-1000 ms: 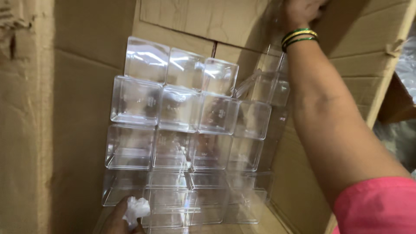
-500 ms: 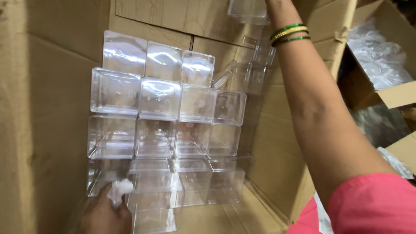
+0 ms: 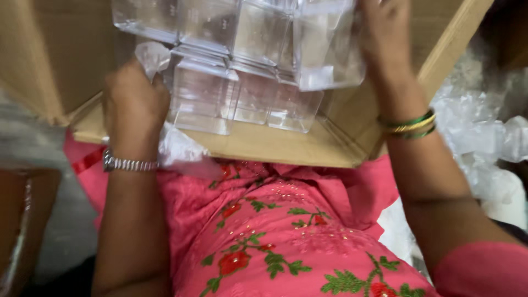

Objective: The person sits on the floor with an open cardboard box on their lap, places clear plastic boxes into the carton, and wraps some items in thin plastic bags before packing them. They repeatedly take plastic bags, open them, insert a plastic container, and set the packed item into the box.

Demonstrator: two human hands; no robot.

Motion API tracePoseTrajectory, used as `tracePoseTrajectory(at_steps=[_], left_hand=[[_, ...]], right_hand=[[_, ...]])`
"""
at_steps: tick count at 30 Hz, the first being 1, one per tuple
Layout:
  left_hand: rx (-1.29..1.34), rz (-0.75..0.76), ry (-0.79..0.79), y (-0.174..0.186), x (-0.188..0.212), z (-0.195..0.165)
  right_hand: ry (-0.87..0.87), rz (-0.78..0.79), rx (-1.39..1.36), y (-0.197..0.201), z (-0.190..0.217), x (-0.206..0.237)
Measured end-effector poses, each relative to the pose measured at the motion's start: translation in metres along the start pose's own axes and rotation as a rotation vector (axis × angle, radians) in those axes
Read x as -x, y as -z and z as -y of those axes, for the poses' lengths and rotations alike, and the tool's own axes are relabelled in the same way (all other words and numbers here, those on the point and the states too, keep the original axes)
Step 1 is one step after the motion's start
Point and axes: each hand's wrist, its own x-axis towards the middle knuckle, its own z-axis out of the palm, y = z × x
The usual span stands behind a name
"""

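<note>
Several clear plastic boxes [image 3: 203, 93] are stacked inside an open cardboard carton [image 3: 264, 146] that lies on its side. My left hand [image 3: 135, 102], with a metal wristwatch, is closed around a crumpled bit of white plastic [image 3: 151, 55] and rests against the lower left box of the stack. My right hand [image 3: 385, 38], with green and gold bangles on the wrist, grips one clear box [image 3: 327, 52] that stands out from the right side of the stack. The upper rows of the stack are cut off by the frame.
Crumpled clear plastic wrap [image 3: 484, 126] lies to the right of the carton. A brown object [image 3: 22, 220] sits at the lower left. My pink embroidered clothing [image 3: 275, 236] fills the bottom of the view below the carton's front flap.
The view has tilted down toward my lap. My right hand came down from the carton's top to a clear box on the right. My left hand moved up against the stack.
</note>
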Motion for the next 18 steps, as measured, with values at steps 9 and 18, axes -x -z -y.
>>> tracePoseTrajectory(at_steps=[9, 18], left_hand=[[0.117, -0.105, -0.076, -0.01, -0.009, 0.016], [0.593, -0.548, -0.379, 0.002, 0.006, 0.026]], right_hand=[[0.076, -0.151, 0.178, -0.074, -0.066, 0.105], [0.074, -0.179, -0.079, -0.057, -0.007, 0.119]])
